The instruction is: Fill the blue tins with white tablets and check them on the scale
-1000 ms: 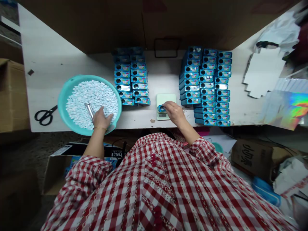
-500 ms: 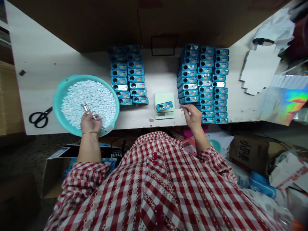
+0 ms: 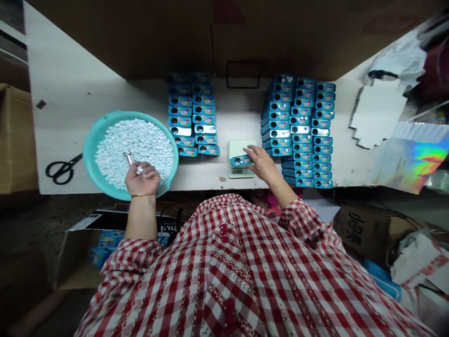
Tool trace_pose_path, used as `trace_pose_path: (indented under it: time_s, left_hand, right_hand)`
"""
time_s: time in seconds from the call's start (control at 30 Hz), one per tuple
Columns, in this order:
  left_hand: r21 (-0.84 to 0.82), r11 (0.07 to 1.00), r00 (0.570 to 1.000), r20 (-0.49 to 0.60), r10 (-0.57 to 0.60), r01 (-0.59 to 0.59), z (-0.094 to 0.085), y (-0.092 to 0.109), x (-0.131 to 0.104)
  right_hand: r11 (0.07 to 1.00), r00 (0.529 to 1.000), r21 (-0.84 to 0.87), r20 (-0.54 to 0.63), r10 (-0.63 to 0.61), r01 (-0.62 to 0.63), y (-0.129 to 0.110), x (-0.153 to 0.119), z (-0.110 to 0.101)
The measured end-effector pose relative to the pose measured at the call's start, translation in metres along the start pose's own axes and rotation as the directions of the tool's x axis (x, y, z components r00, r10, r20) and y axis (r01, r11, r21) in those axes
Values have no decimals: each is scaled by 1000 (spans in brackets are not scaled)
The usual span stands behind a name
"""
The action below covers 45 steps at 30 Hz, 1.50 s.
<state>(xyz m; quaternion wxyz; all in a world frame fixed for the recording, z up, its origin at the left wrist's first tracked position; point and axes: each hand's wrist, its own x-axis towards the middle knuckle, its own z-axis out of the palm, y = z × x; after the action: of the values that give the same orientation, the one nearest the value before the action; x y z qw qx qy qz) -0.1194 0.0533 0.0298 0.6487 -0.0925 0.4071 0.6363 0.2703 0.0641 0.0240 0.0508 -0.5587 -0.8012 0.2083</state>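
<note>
My left hand is over a turquoise basin heaped with small white candies. Its fingers are curled around a short shiny metal tube, and a few loose candies rest in the palm. At the centre of the table, my right hand has thumb and fingers closed on the right end of a small blue candy tin. This tin lies on a pale green scale, with a few white pieces at its dark opening.
Rows of blue tins stand left of the scale, and more rows of tins to its right, some topped with candies. Black scissors lie left of the basin. A large cardboard box overhangs the back; flattened white card lies right.
My right hand has moved left from beside the right-hand rows and taken hold of the tin on the scale. My left hand has turned palm up, showing candies in it.
</note>
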Motion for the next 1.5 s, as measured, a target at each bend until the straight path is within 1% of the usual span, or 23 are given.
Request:
trace_pose_path:
  time_s: [0.07, 0.1, 0.2, 0.27, 0.37, 0.43, 0.5, 0.57, 0.63, 0.7, 0.73, 0.8, 0.87, 0.9, 0.93, 0.97, 1.0, 1.07, 1.17, 1.27, 1.37, 1.43, 1.5]
  left_hand:
    - [-64, 998, 998, -55, -20, 16, 3, -1, -3]
    - [-97, 995, 997, -77, -27, 20, 4, 0, -5]
    - [-109, 994, 995, -93, -30, 20, 2, 5, -12]
    - [-124, 992, 995, -94, -18, 6, -1, 9, -18]
    - [-151, 988, 994, -105, 4, -20, -3, 12, -27]
    - [-151, 988, 993, -116, 11, -29, -3, 12, -32]
    - [-136, 990, 993, -122, 6, -23, -1, 9, -35]
    - [-113, 994, 991, -131, -9, -6, 2, 6, -36]
    - [-86, 996, 989, -149, -23, 10, 5, 4, -35]
    - [-61, 998, 986, -160, -38, 29, 9, 3, -31]
    - [-51, 998, 986, -161, -46, 39, 10, 3, -29]
    - [-36, 998, 987, -151, -62, 57, 12, 3, -23]
    - [-22, 996, 988, -130, -85, 83, 14, 2, -17]
    - [-12, 995, 988, -118, -102, 101, 16, 1, -13]
    - [0, 993, 987, -107, -121, 122, 18, -2, -10]
    - [14, 989, 985, -97, -142, 144, 20, -4, -7]
    - [27, 986, 983, -89, -162, 165, 24, -8, -4]
    - [49, 979, 978, -79, -194, 198, 32, -15, -1]
    - [58, 971, 971, -74, -228, 233, 42, -24, -1]
    - [55, 969, 969, -63, -237, 241, 47, -29, -5]
    - [70, 971, 972, -70, -225, 229, 47, -33, -10]
    - [75, 971, 970, -110, -217, 225, 48, -38, -13]
    - [73, 971, 963, -166, -213, 228, 50, -46, -17]
  right_hand:
    - [999, 998, -33, 56, -26, 28, 1, 7, -1]
    - [998, 998, -39, 54, -42, 44, 2, 13, -3]
    - [996, 996, -47, -42, -75, 73, 13, 45, -15]
    - [997, 991, -57, -122, -60, 53, 22, 83, -26]
    - [995, 981, -74, -190, 48, -63, 34, 156, -36]
    - [985, 973, -63, -177, 148, -162, 37, 204, -37]
    - [973, 966, -47, -140, 219, -227, 36, 243, -32]
    - [970, 966, -22, -98, 240, -243, 34, 269, -27]
    - [979, 975, 23, -85, 203, -202, 35, 279, -25]
    - [986, 980, 69, -122, 159, -152, 43, 267, -30]
    - [987, 976, 81, -161, 149, -137, 50, 251, -34]
    - [988, 957, 66, -245, 152, -140, 67, 201, -45]
    - [989, 944, 14, -297, 146, -149, 83, 133, -53]
    - [986, 945, -30, -291, 151, -166, 88, 97, -55]
    - [980, 955, -79, -254, 155, -180, 92, 63, -54]
    - [977, 972, -130, -183, 145, -170, 94, 33, -51]
    - [972, 985, -181, -105, 135, -152, 94, 8, -45]
    - [942, 986, -293, -34, 163, -166, 93, -24, -31]
    - [898, 981, -395, -67, 182, -194, 91, -39, -14]
    - [898, 988, -419, -124, 89, -133, 81, -39, -16]
    - [905, 994, -425, -105, -29, -19, 53, -31, -27]
    - [905, 994, -419, -42, -102, 75, 27, -17, -32]
    - [904, 987, -398, 32, -158, 157, 5, 1, -32]
